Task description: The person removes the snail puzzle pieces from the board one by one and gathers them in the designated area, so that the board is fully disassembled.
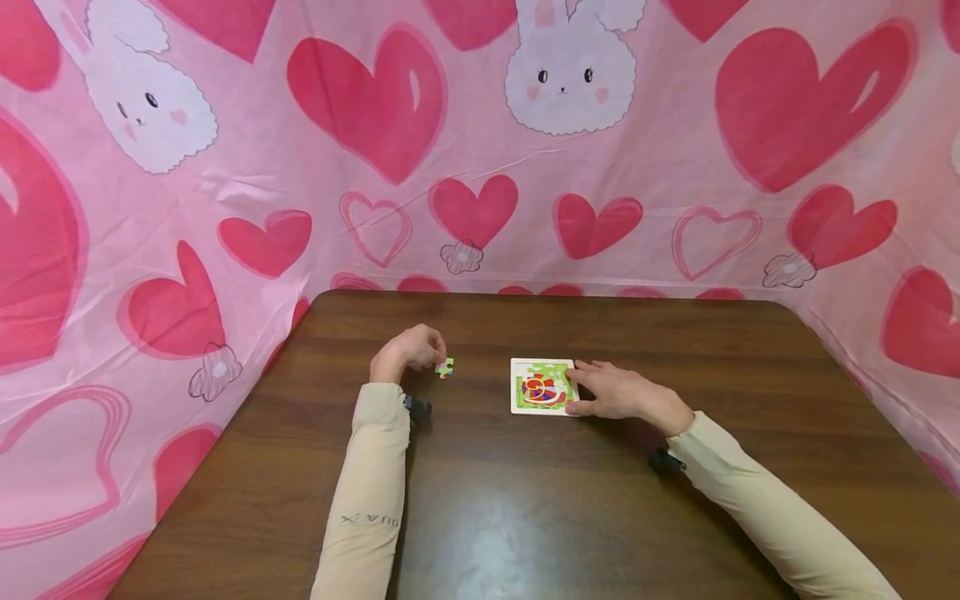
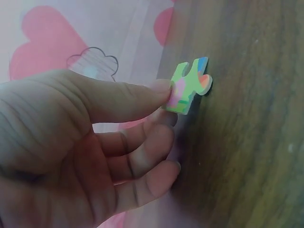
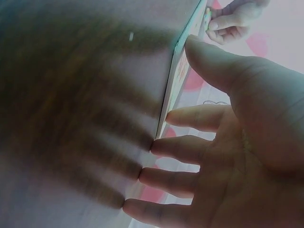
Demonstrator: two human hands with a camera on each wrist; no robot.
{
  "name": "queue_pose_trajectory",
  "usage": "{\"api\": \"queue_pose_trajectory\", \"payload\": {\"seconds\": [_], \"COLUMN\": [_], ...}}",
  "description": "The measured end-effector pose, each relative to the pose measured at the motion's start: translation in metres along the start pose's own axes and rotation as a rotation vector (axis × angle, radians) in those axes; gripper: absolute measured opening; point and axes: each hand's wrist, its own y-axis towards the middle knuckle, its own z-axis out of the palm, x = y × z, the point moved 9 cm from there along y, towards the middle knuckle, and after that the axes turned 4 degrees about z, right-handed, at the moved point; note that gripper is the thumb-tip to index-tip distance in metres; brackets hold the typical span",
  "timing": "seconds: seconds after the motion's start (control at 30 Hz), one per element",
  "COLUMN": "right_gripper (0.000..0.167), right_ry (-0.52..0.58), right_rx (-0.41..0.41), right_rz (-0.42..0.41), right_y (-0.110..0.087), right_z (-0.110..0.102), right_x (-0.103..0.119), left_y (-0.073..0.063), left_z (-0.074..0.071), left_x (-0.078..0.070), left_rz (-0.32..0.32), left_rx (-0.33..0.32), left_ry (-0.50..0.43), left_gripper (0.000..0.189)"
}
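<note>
A small green jigsaw puzzle piece (image 2: 187, 88) with pink, blue and orange patches is pinched between the thumb and fingers of my left hand (image 1: 415, 350), close over the table. In the left wrist view its knobs point away from the hand. To the right lies a white-framed puzzle board (image 1: 513, 387) with a green, red and blue picture. My right hand (image 1: 618, 390) rests along the board's right edge. In the right wrist view its thumb and index fingertip touch the frame (image 3: 176, 71), while the other fingers stretch down to the tabletop.
A dark brown wooden table (image 1: 525, 508) spreads under both hands. Pink cloth (image 1: 480, 158) printed with hearts and white rabbits hangs behind it and at both sides. Each wrist carries a small black camera, one near the left cuff (image 1: 417, 408).
</note>
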Motion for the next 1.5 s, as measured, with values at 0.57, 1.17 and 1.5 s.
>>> {"api": "queue_pose_trajectory", "payload": {"seconds": [0.57, 1.17, 1.5], "right_gripper": [0.081, 0.079, 0.077], "right_ry": [-0.007, -0.002, -0.015], "right_rx": [-0.006, -0.007, -0.011], "right_rz": [-0.001, -0.011, -0.022], "right_y": [0.000, -0.002, -0.003], "right_z": [0.001, 0.000, -0.002], "right_x": [-0.002, 0.001, 0.003], "left_y": [0.002, 0.010, 0.012], "left_z": [-0.005, 0.007, 0.024], "left_x": [-0.017, -0.065, -0.091], "left_rz": [0.022, 0.209, 0.251], "left_rx": [-0.061, -0.096, -0.078], "left_ry": [0.090, 0.000, 0.065], "left_gripper": [0.023, 0.018, 0.020]}}
